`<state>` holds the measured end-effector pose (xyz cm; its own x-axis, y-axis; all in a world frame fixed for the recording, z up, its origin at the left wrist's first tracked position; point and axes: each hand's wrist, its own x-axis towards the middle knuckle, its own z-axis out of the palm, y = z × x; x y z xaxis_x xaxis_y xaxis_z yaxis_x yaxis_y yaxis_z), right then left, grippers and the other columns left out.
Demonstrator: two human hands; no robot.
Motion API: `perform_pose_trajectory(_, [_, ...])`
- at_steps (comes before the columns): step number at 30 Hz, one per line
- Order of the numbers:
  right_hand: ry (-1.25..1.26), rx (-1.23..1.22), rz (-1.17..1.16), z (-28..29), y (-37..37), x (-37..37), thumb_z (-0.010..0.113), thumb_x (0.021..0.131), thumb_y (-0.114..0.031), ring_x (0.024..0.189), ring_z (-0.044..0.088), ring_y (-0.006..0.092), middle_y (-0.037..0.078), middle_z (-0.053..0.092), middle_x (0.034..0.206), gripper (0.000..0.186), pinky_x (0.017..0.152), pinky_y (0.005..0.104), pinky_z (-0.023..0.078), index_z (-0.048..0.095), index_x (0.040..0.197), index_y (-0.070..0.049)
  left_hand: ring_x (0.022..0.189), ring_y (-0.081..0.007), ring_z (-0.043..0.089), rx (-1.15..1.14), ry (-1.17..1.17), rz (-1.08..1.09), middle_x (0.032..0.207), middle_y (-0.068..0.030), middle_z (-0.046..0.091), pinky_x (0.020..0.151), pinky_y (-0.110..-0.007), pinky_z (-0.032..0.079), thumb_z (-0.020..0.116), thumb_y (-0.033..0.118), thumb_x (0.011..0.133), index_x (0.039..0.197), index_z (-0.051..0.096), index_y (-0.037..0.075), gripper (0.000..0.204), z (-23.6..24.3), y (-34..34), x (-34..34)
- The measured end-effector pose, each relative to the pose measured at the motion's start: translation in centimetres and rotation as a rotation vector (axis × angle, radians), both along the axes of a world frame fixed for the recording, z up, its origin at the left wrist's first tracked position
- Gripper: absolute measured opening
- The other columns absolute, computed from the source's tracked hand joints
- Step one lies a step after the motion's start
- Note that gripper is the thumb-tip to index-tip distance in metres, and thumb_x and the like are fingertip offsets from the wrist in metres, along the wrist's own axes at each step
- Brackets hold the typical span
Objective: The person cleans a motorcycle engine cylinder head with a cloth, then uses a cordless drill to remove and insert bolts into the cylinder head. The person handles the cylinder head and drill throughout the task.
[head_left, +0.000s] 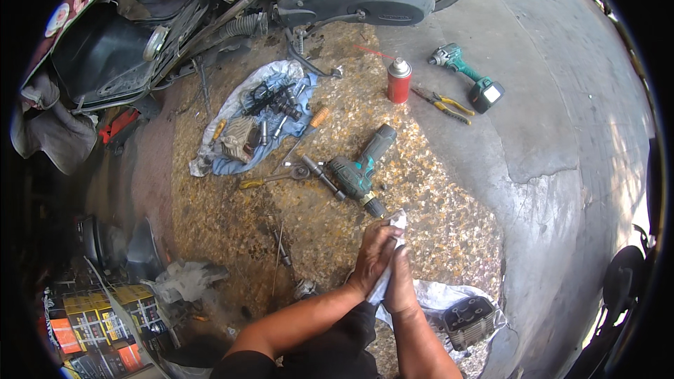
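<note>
Where left grip (pixel 375 254) meets right grip (pixel 402 282), both closed on white cloth (pixel 380 290), its middle partly hidden

1. Soft daylight reaches the middle of the view, where the speckled mat (pixel 442 200) looks fairly evenly lit and shadows are mostly faint.
2. The right side is brightest — pale patches glare on the concrete floor (pixel 547 126) near the rim, some burnt out to white.
3. The far left is dim, with deep shadow above the cardboard boxes (pixel 88 319).
4. The cordless drill (pixel 354 177) and red spray can (pixel 399 88) read clearly; the white cloth (pixel 382 282) shows little fold detail.
5. Fisheye distortion bends straight edges outward, softens detail there, and ends in a black surround.
</note>
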<state>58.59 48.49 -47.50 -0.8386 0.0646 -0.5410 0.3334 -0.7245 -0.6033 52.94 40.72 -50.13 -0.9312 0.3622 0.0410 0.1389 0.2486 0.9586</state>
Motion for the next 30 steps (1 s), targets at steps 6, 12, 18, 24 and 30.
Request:
perform_pose_trajectory(6, [0.114,0.684,0.374,2.8,1.1,1.0,0.060,0.099,-0.036,0.111,0.058,0.0270,0.021,0.061,0.118,0.052,0.097,0.0361,0.046,0.054,0.124,0.010,0.062,-0.0092,0.054,0.572,-0.909,0.279,0.070,0.0009,0.054,0.056,-0.025,0.047,0.051,0.029,0.102,0.082,0.052,0.010,0.028,-1.7,-1.5,-1.6])
perform_pose_trajectory(12, [-0.275,-0.323,-0.275,0.2,0.7,-1.8,0.052,0.104,-0.026,0.069,0.058,0.0144,0.005,0.063,0.080,0.032,0.068,0.0297,0.050,0.065,0.094,0.002,0.079,-0.0097,0.060,0.638,-1.311,0.086,0.087,-0.0016,0.063,0.073,-0.026,0.051,0.054,0.039,0.101,0.100,0.064,0.008,0.032,-0.4,-1.1,0.5])
perform_pose_trajectory(18, [0.043,1.152,-0.293,-2.2,-0.2,-2.2,0.056,0.100,-0.010,0.069,0.059,0.0166,0.012,0.062,0.074,0.009,0.068,0.0339,0.049,0.059,0.097,-0.002,0.092,-0.0175,0.062,0.314,-0.916,0.194,0.100,-0.0078,0.064,0.081,-0.031,0.050,0.049,0.041,0.103,0.109,0.061,0.003,0.040,1.0,-0.4,1.6])
perform_pose_trajectory(24, [-0.049,0.663,-0.033,-1.1,-1.2,-1.0,0.044,0.106,-0.026,0.136,0.043,0.0272,0.018,0.048,0.144,0.047,0.113,0.0354,0.032,0.044,0.142,0.004,0.089,-0.0186,0.061,-0.052,-0.315,-0.021,0.092,-0.0076,0.061,0.076,-0.037,0.050,0.048,0.032,0.101,0.097,0.060,0.005,0.030,-2.3,-1.0,0.8])
perform_pose_trajectory(30, [0.221,0.537,0.162,0.6,-2.3,1.1,0.050,0.103,-0.035,0.149,0.024,0.0325,0.021,0.032,0.156,0.061,0.120,0.0397,0.018,0.035,0.150,0.002,0.072,-0.0105,0.055,0.111,-0.621,0.212,0.079,-0.0010,0.061,0.063,-0.030,0.047,0.049,0.030,0.103,0.089,0.062,0.005,0.031,-3.8,-3.2,-2.6])
